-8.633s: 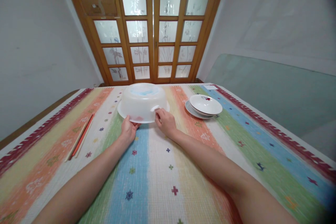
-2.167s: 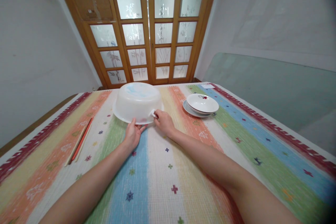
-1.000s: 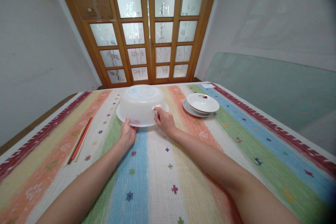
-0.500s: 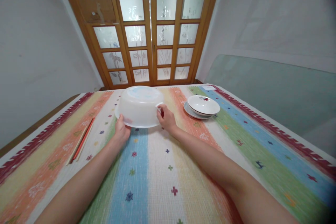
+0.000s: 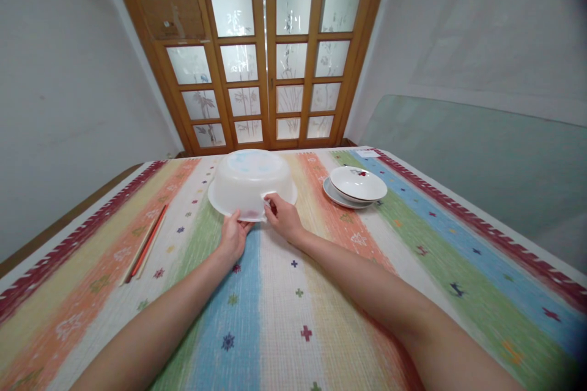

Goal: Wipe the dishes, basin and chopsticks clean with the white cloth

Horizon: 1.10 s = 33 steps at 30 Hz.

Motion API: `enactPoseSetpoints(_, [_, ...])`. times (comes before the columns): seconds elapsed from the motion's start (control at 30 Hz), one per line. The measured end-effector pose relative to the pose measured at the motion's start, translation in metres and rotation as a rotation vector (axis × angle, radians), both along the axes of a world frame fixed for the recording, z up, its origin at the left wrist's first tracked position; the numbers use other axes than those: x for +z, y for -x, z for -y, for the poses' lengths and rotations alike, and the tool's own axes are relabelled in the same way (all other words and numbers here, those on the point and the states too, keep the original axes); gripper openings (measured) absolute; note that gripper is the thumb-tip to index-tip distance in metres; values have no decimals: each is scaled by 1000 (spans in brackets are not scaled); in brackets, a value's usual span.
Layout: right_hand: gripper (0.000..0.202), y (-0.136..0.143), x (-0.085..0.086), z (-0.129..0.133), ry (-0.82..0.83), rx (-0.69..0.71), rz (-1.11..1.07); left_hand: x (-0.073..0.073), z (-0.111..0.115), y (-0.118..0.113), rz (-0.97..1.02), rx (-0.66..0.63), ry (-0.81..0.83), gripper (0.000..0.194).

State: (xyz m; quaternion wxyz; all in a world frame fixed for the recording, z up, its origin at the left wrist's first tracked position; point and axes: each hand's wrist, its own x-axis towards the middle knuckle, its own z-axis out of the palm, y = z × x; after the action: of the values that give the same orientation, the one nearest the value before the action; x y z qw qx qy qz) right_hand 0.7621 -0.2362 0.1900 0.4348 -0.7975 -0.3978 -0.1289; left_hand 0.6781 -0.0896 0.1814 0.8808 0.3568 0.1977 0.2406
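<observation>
A whitish, translucent plastic basin point(image 5: 252, 186) is upside down at the far middle of the table, faint blue marks showing on its base. My left hand point(image 5: 235, 235) grips its near rim, thumb on the outside and fingers underneath. Against the near side wall, my right hand point(image 5: 282, 217) is closed, its fingertips pinching a small white piece point(image 5: 265, 198). Most of that piece is hidden by the fingers, so I cannot tell what material it is.
Right of the basin, a white bowl point(image 5: 358, 184) with a red-and-dark motif sits on a plate point(image 5: 337, 197). Red and pale chopsticks point(image 5: 147, 244) lie at the left. A striped tablecloth point(image 5: 284, 330) covers the table; glazed wooden doors point(image 5: 267, 91) stand behind.
My right hand has moved left and slightly down along the basin's wall with the white piece. My left hand has shifted right along the rim, closer to the right hand.
</observation>
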Motion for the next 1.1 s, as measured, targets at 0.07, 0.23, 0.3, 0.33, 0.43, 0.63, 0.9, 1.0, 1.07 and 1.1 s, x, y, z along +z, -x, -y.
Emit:
enactPoseSetpoints(0.07, [24, -5, -3, 3, 70, -24, 73, 0, 1, 0, 19, 43, -18, 38])
enactPoseSetpoints(0.23, [23, -27, -3, 17, 207, -164, 166, 4, -9, -1, -14, 85, 1, 35])
enactPoseSetpoints(0.3, [22, -29, -2, 19, 230, -239, 150, 4, -12, 0, -33, 99, 10, 36])
enactPoseSetpoints(0.33, [22, -27, -3, 19, 234, -258, 146, 4, -13, 0, -31, 112, 15, 36])
enactPoseSetpoints(0.43, [21, -14, -5, 14, 250, -181, 216, 1, -17, 0, 16, 137, 13, 36])
enactPoseSetpoints(0.63, [8, -18, -3, 15, 257, -198, 180, -2, -21, -2, 8, 148, 29, 36])
enactPoseSetpoints(0.9, [2, -28, 4, 27, 304, -195, 175, -3, -22, -1, 25, 164, 7, 38])
enactPoseSetpoints(1.0, [2, -21, 0, 21, 291, -111, 179, -4, -23, -2, 49, 165, 2, 40])
enactPoseSetpoints(1.07, [7, -27, -1, 22, 268, -153, 104, -4, -23, -2, 48, 165, 7, 40])
enactPoseSetpoints(1.1, [12, -32, -2, 23, 254, -195, 61, -4, -23, -2, 43, 164, 9, 40])
